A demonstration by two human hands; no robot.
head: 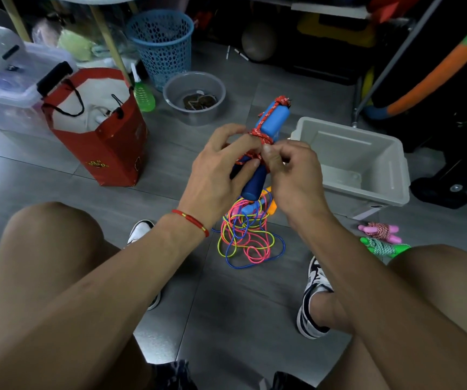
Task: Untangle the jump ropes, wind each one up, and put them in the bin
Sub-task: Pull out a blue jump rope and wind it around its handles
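- While held above the floor, blue handles (271, 122) sit in left hand (221, 170), fingers curled round them
- right hand (291, 170) pinches red rope (257, 133) wound on handles
- tangled ropes (247, 237) lie on floor; grey bin (395, 164) just right

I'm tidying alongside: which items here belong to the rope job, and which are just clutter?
Job: blue-handled red rope, both hands on it; tangled coloured cords; wound pink rope; wound green rope; grey bin.
Clutter: red bag; blue basket; grey basin.
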